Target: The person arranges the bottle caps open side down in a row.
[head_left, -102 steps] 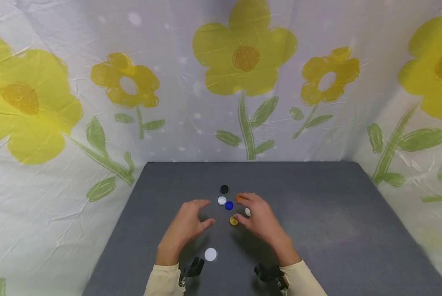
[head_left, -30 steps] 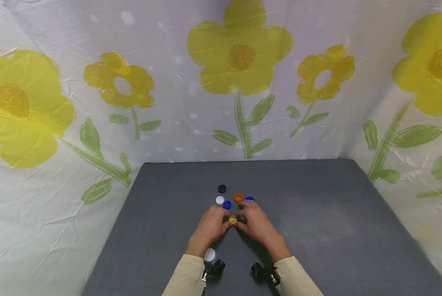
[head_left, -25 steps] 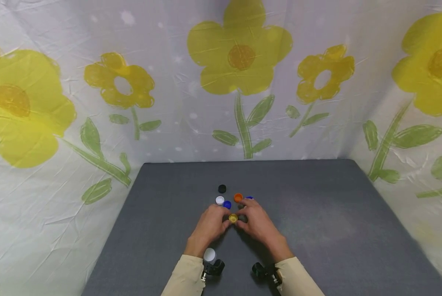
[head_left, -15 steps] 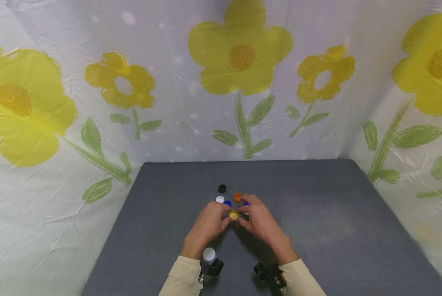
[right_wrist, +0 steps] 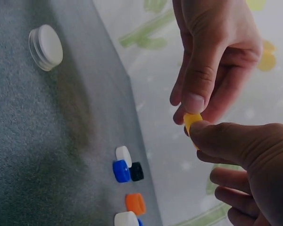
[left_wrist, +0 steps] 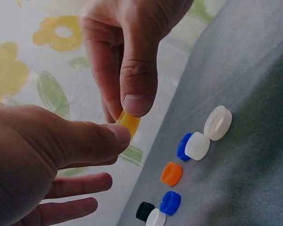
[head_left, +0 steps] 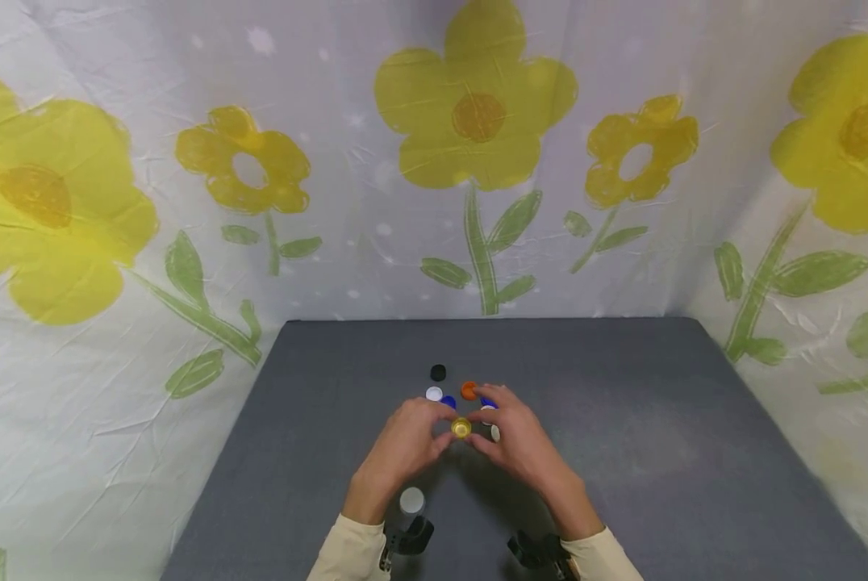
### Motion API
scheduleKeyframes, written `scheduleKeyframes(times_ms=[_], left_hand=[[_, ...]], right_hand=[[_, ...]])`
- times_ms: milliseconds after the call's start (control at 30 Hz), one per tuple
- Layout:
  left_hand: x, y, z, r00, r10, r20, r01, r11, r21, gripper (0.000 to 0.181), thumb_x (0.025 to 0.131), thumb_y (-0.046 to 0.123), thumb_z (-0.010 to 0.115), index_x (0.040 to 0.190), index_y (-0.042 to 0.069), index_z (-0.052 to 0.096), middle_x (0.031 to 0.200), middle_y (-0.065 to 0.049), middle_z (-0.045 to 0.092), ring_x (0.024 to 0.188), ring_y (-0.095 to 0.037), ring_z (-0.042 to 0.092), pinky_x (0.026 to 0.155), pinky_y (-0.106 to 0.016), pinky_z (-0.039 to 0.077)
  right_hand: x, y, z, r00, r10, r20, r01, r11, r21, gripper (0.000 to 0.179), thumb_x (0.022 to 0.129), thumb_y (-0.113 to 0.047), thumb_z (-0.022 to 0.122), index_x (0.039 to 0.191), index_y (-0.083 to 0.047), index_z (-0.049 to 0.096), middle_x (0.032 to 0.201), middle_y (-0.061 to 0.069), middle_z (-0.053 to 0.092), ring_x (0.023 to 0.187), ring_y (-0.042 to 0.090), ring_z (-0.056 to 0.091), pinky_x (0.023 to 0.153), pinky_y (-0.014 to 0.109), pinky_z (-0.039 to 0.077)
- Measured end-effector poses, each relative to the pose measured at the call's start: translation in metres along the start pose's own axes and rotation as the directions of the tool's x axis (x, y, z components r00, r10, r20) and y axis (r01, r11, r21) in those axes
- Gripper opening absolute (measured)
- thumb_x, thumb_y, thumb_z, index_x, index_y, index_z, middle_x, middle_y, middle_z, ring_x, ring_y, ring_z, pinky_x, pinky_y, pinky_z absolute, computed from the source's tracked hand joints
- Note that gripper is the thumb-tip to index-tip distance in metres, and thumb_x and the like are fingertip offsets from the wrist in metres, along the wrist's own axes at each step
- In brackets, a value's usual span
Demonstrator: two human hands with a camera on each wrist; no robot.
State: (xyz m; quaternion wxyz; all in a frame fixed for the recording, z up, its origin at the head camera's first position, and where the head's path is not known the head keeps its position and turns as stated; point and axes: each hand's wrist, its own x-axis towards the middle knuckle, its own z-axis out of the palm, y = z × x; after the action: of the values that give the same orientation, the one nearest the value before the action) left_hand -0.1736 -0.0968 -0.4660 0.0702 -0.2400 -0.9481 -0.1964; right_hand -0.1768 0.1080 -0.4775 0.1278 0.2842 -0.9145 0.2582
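Note:
Both hands pinch one yellow bottle cap (head_left: 461, 427) between thumbs and fingers, above the table. My left hand (head_left: 407, 440) has it from the left, with the thumb on the near side, as the left wrist view shows. From the right, my right hand (head_left: 515, 436) pinches the opposite edge. The yellow cap (left_wrist: 130, 123) is partly covered by the thumbs in the left wrist view. Beyond the hands lie a black cap (head_left: 438, 373), a white cap (head_left: 434, 393), a blue cap (head_left: 448, 401) and an orange cap (head_left: 469, 390).
By the right hand lie another blue cap (left_wrist: 183, 147) and two white caps, one smaller (left_wrist: 197, 146) and one wider (left_wrist: 218, 123). A round, clear-sided container with a white top (right_wrist: 48, 47) stands near the left wrist. A flowered curtain (head_left: 361, 242) borders the grey table (head_left: 623, 420).
The hands, apart at first with the yellow cap on the table, have come together and pinched it from both sides. They have since lifted it off the table.

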Motion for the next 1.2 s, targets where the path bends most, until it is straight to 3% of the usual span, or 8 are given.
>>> scheduleKeyframes(times_ms=[400, 600, 767, 1033, 1200], left_hand=[[-0.015, 0.005, -0.003, 0.999, 0.035, 0.03, -0.033, 0.997, -0.069, 0.022, 0.086, 0.022, 0.08, 0.107, 0.017, 0.077, 0.109, 0.004, 0.075, 0.105, -0.017, 0.069, 0.091, -0.039, 0.056], [-0.024, 0.002, 0.004, 0.996, 0.064, -0.068, -0.067, 0.997, -0.048, 0.029, 0.085, 0.022, 0.082, 0.112, 0.017, 0.075, 0.118, 0.004, 0.073, 0.11, -0.017, 0.067, 0.094, -0.04, 0.054], [-0.028, 0.002, 0.01, 0.985, 0.076, -0.153, -0.09, 0.992, -0.089, 0.032, 0.082, 0.018, 0.084, 0.113, 0.017, 0.075, 0.117, 0.004, 0.073, 0.109, -0.016, 0.068, 0.092, -0.04, 0.055], [-0.028, 0.003, 0.013, 0.973, 0.082, -0.215, -0.112, 0.985, -0.129, 0.022, 0.086, 0.019, 0.081, 0.108, 0.017, 0.078, 0.109, 0.006, 0.076, 0.103, -0.013, 0.069, 0.089, -0.039, 0.056], [-0.027, 0.003, 0.014, 0.973, 0.022, -0.228, -0.06, 0.985, -0.16, 0.016, 0.089, 0.02, 0.077, 0.105, 0.016, 0.078, 0.105, 0.005, 0.077, 0.099, -0.012, 0.071, 0.086, -0.036, 0.058]], right_hand=[[-0.015, -0.003, 0.003, 1.0, 0.019, 0.017, -0.021, 0.996, 0.092, 0.023, 0.083, -0.029, 0.083, 0.103, -0.018, 0.08, 0.139, 0.008, 0.061, 0.132, 0.033, 0.055, 0.103, 0.054, 0.048], [-0.019, -0.002, 0.007, 0.999, 0.051, 0.0, -0.051, 0.986, 0.159, 0.017, 0.086, -0.027, 0.08, 0.102, -0.02, 0.079, 0.139, 0.005, 0.062, 0.132, 0.029, 0.056, 0.102, 0.052, 0.049], [-0.02, 0.0, 0.008, 0.995, 0.102, 0.022, -0.104, 0.973, 0.208, 0.014, 0.089, -0.03, 0.076, 0.101, -0.024, 0.078, 0.14, -0.001, 0.061, 0.131, 0.023, 0.057, 0.103, 0.048, 0.05], [-0.021, -0.003, 0.008, 0.982, 0.166, 0.093, -0.187, 0.928, 0.322, 0.013, 0.096, -0.039, 0.067, 0.098, -0.031, 0.077, 0.141, -0.008, 0.059, 0.136, 0.021, 0.053, 0.104, 0.05, 0.048], [-0.021, -0.004, 0.007, 0.984, 0.176, 0.039, -0.179, 0.931, 0.318, 0.015, 0.096, -0.036, 0.068, 0.103, -0.027, 0.077, 0.141, -0.006, 0.06, 0.133, 0.022, 0.056, 0.103, 0.05, 0.049]])
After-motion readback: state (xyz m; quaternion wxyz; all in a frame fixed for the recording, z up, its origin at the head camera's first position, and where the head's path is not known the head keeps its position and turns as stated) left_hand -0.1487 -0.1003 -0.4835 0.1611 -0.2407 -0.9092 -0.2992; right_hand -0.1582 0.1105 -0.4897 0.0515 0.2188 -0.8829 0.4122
